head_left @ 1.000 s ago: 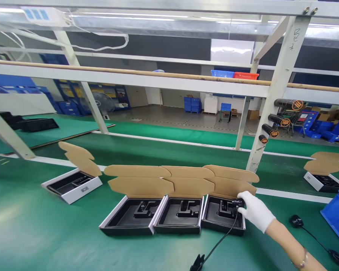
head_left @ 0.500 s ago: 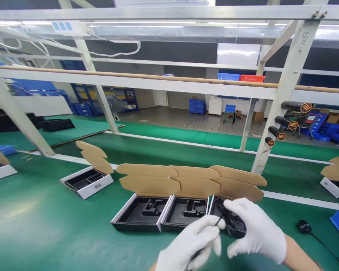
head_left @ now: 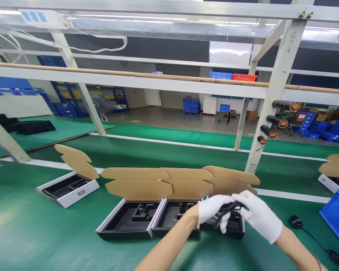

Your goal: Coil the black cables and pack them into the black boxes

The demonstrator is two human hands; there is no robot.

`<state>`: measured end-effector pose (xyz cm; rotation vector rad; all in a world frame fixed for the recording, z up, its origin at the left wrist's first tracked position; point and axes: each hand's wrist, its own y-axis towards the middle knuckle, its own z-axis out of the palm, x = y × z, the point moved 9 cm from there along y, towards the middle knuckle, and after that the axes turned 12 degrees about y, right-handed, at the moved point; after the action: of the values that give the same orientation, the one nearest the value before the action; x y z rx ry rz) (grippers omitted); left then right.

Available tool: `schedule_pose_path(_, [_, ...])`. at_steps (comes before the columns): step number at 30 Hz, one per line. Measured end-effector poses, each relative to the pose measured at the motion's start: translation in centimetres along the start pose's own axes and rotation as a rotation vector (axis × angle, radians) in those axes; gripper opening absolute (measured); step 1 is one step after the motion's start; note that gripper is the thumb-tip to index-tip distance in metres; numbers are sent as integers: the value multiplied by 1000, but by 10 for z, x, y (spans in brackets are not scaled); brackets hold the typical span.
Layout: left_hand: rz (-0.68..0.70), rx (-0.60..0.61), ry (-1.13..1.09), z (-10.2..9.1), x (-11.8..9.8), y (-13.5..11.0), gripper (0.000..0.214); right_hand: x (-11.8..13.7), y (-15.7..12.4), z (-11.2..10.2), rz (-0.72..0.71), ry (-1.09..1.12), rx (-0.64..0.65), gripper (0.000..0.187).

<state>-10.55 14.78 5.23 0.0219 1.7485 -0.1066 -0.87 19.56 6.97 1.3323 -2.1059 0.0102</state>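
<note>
My left hand (head_left: 213, 209) and my right hand (head_left: 257, 214), both in white gloves, hold a gathered black cable (head_left: 228, 209) between them. The cable sits just above the right-hand box (head_left: 231, 227) of a row of three open black-trayed boxes. My hands hide most of that box's moulded tray. The middle box (head_left: 175, 214) lies under my left wrist, and the left box (head_left: 128, 222) shows a black moulded insert. Tan cardboard lids (head_left: 180, 184) stand open behind all three.
Another open box (head_left: 70, 188) sits to the left on the green bench mat (head_left: 31, 210), and a further one (head_left: 332, 180) at the right edge. A black corded device (head_left: 295, 221) and a blue bin (head_left: 337, 218) lie right. A white metal frame post (head_left: 271, 105) rises behind the boxes.
One second ago only my right hand was in view, with the cable trailing down the mat. Both hands now hold the cable, gathered up into a bundle over the right-hand box.
</note>
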Motion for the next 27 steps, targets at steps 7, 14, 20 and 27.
schedule_pose_path(7, [43, 99, 733, -23, 47, 34, 30, -54, -4, 55, 301, -361, 347, 31])
schedule_pose_path(14, [258, 41, 1254, -3, 83, 11, 57, -51, 8, 95, 300, -462, 471, 41])
schedule_pose_path(20, [316, 22, 1471, 18, 86, 1, 59, -35, -21, 116, 127, -371, 370, 22])
schedule_pose_path(27, [92, -404, 1569, -82, 71, -76, 71, -60, -34, 130, 344, -391, 328, 26])
